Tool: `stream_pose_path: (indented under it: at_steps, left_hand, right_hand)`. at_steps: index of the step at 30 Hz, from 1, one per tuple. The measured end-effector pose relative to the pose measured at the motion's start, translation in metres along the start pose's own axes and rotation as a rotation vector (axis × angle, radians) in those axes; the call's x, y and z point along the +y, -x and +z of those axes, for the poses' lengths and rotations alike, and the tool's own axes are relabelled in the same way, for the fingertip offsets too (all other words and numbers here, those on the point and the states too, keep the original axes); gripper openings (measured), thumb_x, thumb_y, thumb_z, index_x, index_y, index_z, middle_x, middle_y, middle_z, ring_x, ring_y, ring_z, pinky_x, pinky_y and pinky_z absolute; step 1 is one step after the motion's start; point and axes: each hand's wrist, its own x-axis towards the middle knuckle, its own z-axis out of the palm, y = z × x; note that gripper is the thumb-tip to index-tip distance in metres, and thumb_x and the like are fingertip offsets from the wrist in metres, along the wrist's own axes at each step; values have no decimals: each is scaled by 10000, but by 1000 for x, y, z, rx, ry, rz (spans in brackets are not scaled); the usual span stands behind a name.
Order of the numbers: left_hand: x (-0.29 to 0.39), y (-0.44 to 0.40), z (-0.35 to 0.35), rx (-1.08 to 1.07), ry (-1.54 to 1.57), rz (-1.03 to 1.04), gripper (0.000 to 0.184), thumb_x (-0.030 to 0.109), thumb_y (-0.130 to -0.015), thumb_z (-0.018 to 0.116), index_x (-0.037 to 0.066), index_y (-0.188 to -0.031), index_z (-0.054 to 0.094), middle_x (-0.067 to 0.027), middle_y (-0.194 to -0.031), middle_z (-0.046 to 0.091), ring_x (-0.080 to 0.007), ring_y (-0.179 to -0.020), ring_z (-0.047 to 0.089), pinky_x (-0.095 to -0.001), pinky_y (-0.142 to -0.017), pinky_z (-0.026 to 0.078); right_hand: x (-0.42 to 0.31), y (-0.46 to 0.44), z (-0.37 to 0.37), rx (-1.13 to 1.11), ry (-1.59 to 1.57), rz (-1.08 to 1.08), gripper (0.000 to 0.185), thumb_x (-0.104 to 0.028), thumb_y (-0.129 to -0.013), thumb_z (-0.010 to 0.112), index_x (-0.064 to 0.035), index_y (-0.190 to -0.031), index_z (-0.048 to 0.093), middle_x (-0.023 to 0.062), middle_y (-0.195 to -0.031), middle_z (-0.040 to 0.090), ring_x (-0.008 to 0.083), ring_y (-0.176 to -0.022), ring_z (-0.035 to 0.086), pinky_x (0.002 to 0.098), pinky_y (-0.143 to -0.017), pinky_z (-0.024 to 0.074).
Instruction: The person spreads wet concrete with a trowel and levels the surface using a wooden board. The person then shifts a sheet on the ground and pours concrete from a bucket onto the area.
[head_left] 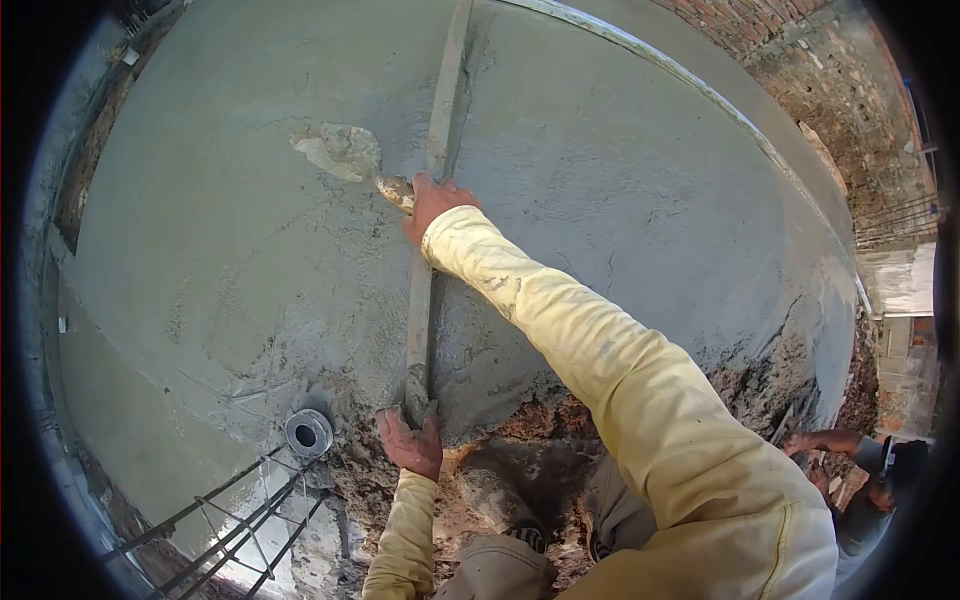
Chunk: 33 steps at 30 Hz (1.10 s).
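- Gripping the near end of a long bar (421,300) with the narrowed fingers of the left hand (410,446).
- Holding a trowel (343,155) by its handle with the curled fingers of the right hand (436,203), on or just above the bar; cannot tell which.
- Find the bar lying lengthwise across wet concrete (620,190), with the trowel's blade to its left.
- Judge the bar probably stiff, awkward for its length, slippery where wet; best taken at the near end and again farther along.
- Judge the trowel likely light and rigid; best taken by the handle.
- Expect soft concrete to dent.
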Motion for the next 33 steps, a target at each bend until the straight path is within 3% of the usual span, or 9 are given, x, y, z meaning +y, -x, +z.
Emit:
stream_pose_path:
  at_steps: [5,9,13,17,21,24,33]
  left_hand:
    - [-10,-15,12,34,-40,-76,550,199,-713,740,-96,-1129,534,-313,-1189,529,-496,-1125,481,-499,-983,398]
    - [-10,-21,27,74,-104,28,533,205,-722,730,-97,-1117,540,-297,-1174,538,-479,-1128,482,-496,-979,398]
    - [16,-51,34,49,-36,99,518,197,-719,727,-89,-1110,543,-278,-1104,552,-453,-1081,502,-481,-941,415]
    - [52,-68,42,-1,18,132,485,185,-727,719,-84,-1092,547,-265,-1038,560,-442,-1034,514,-479,-897,427]
    - [70,-66,47,-184,19,65,577,226,-756,721,-93,-1197,528,-272,-1248,530,-443,-1184,473,-466,-1025,374]
    - [77,-57,53,-204,-14,48,636,270,-777,714,-99,-1249,503,-268,-1319,497,-439,-1261,423,-458,-1079,328]
    - [90,-34,63,-264,1,133,624,272,-794,697,-100,-1253,498,-268,-1306,503,-448,-1270,405,-471,-1072,330]
  right_hand:
    - [-29,-50,31,7,50,-94,490,-193,-822,632,-80,-1275,483,228,-1197,575,371,-1110,586,447,-945,475]
    - [-14,-52,29,29,9,-20,476,-149,-833,597,-94,-1291,479,215,-1209,571,351,-1142,571,441,-950,471]
    - [14,-75,19,149,53,25,521,-216,-846,629,-93,-1323,459,206,-1247,552,340,-1167,556,440,-950,466]
    - [45,-87,-6,130,42,153,519,-261,-857,631,-93,-1318,460,207,-1258,547,356,-1160,560,447,-968,460]
    - [71,-84,-17,153,64,196,498,-284,-854,638,-95,-1286,477,211,-1233,559,370,-1156,559,453,-968,462]
    - [82,-76,-24,158,57,206,483,-294,-851,642,-97,-1263,486,214,-1225,562,375,-1149,562,455,-962,466]
    - [117,-54,-30,168,53,288,480,-296,-841,647,-96,-1246,486,216,-1223,553,380,-1140,565,453,-959,467]
